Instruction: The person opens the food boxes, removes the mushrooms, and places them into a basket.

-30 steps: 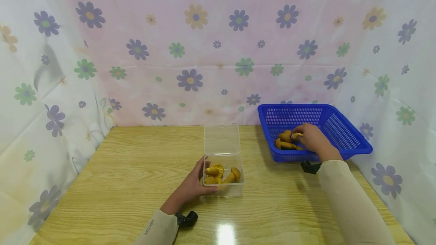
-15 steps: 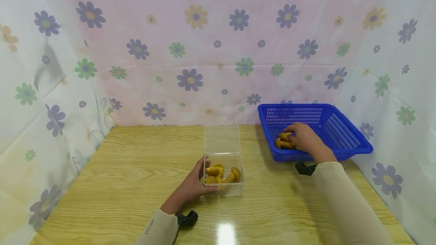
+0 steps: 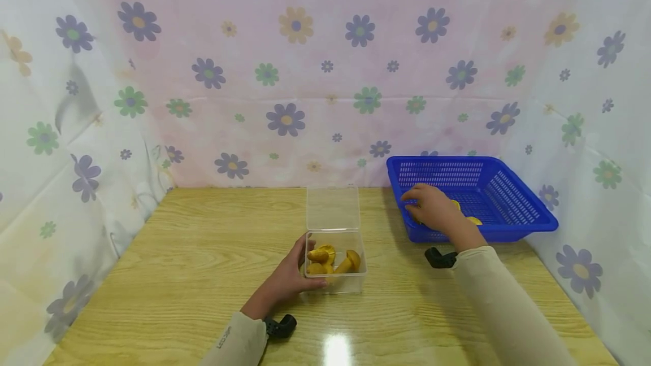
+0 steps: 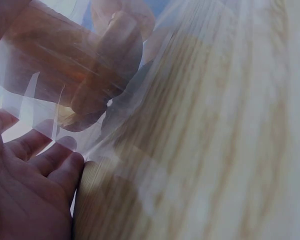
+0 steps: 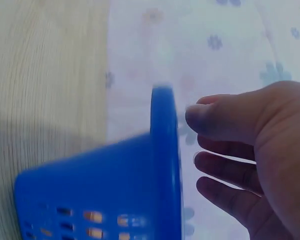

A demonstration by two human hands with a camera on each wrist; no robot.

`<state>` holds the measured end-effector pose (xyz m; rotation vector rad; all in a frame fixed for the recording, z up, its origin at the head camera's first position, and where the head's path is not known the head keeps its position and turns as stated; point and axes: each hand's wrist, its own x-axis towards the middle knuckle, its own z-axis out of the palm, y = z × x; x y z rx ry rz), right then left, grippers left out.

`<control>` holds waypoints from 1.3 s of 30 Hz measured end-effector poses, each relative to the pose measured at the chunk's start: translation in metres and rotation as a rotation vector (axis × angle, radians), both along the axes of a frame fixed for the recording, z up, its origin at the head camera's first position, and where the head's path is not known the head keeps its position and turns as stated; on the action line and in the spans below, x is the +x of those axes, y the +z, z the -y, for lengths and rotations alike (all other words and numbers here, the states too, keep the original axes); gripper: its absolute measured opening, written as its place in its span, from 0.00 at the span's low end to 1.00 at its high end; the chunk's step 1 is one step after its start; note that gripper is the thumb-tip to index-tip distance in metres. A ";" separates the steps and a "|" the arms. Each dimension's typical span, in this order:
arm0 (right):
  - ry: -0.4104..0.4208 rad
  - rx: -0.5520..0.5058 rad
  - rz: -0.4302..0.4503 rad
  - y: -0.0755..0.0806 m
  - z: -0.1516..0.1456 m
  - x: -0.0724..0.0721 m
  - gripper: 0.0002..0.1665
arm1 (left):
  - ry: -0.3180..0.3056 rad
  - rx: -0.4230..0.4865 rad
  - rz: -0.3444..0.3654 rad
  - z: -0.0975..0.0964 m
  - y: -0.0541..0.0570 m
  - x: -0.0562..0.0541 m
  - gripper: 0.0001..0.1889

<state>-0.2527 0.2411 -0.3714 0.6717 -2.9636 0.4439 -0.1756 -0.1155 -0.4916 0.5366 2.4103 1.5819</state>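
Note:
A clear plastic box (image 3: 364,253) with its lid (image 3: 333,208) flipped back stands mid-table, holding several yellow-brown mushrooms (image 3: 350,262). My left hand (image 3: 295,273) grips its left side, thumb at the front and fingers behind. In the left wrist view those fingers (image 4: 65,172) lie against the clear wall. Over the near left part of a blue perforated basket (image 3: 508,185) is my right hand (image 3: 432,208), fingers loosely bent; nothing shows between thumb and fingers. Yellow mushroom pieces (image 3: 474,221) in the basket are partly covered by this hand.
The wood-grain table (image 3: 203,253) runs under everything. Behind and at both sides hangs a flowered cloth (image 3: 325,83). The basket's rim (image 5: 165,165) rises close beside the right hand in the right wrist view. Each wrist carries a black device (image 3: 281,326).
My right hand has moved left inside the basket, from its middle toward the left rim, uncovering yellow pieces. The left hand and the box have stayed put.

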 end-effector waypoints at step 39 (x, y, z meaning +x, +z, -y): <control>0.315 0.003 -0.118 -0.011 0.104 0.038 0.13 | 0.013 0.026 0.020 0.000 0.000 0.000 0.59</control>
